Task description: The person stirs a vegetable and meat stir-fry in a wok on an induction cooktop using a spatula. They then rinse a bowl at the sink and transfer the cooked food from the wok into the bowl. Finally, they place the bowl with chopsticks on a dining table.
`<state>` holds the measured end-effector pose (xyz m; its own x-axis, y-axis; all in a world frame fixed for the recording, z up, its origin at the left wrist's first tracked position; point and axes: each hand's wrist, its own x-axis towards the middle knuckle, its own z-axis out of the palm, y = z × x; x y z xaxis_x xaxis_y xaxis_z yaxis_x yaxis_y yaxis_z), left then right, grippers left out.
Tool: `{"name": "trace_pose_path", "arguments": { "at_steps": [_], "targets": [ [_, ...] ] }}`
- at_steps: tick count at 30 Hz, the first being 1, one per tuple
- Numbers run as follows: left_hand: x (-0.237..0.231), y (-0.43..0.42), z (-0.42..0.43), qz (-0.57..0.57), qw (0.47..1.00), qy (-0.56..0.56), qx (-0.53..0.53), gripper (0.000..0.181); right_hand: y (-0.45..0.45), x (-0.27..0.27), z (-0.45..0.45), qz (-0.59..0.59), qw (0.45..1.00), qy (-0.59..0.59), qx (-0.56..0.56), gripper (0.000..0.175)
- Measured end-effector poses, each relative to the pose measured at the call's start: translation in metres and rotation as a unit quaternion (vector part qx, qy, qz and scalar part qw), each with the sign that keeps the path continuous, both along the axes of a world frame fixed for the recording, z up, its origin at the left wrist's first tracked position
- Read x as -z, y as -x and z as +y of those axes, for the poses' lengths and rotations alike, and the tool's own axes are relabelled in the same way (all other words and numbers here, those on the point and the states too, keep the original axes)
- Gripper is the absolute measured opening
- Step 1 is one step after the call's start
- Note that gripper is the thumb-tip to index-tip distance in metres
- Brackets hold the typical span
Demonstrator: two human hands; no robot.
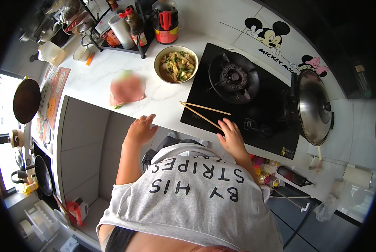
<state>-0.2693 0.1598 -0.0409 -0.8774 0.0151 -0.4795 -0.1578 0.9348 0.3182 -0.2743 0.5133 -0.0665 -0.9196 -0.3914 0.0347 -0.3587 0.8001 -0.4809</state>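
Note:
My left hand (141,129) hovers at the front edge of the white marbled counter (93,85), fingers apart and holding nothing. My right hand (230,134) is over the front of the black glass gas cooktop (203,91), fingers spread, close to the lower end of a pair of wooden chopsticks (206,108); whether it touches them I cannot tell. The chopsticks lie in a narrow V across the cooktop's left edge. Left of the cooktop stands a bowl (176,64) of cooked food with green pieces. Further left, a pinkish cloth-like item (127,89) lies on the counter, partly blurred.
A wok burner (234,76) sits at the cooktop's back; a steel-lidded pan (314,107) stands at its right. Behind the counter are a black rack (121,48) with bottles, a red-and-black jar (165,28) and a small cup (81,53). Another pan (43,174) is at far left.

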Motion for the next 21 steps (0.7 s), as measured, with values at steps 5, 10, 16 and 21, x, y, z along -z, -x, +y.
{"name": "trace_pose_path", "arguments": {
  "at_steps": [5,10,16,21],
  "targets": [
    [0.003,-0.001,-0.025,-0.022,1.0,0.005,-0.001,0.047,0.029,0.043,-0.018,0.026,0.987,-0.159,0.026,0.065],
    [0.025,-0.013,-0.068,0.001,1.0,0.008,0.002,0.049,0.031,0.059,-0.03,0.073,0.981,-0.17,0.056,0.05],
    [0.023,-0.004,-0.07,-0.044,0.999,0.011,0.008,0.05,0.028,0.071,-0.027,0.08,0.974,-0.176,0.121,0.025],
    [0.028,-0.001,-0.053,-0.004,0.999,-0.027,0.043,0.048,0.024,0.074,-0.025,0.083,0.976,-0.16,0.121,0.023]
  ]
}}
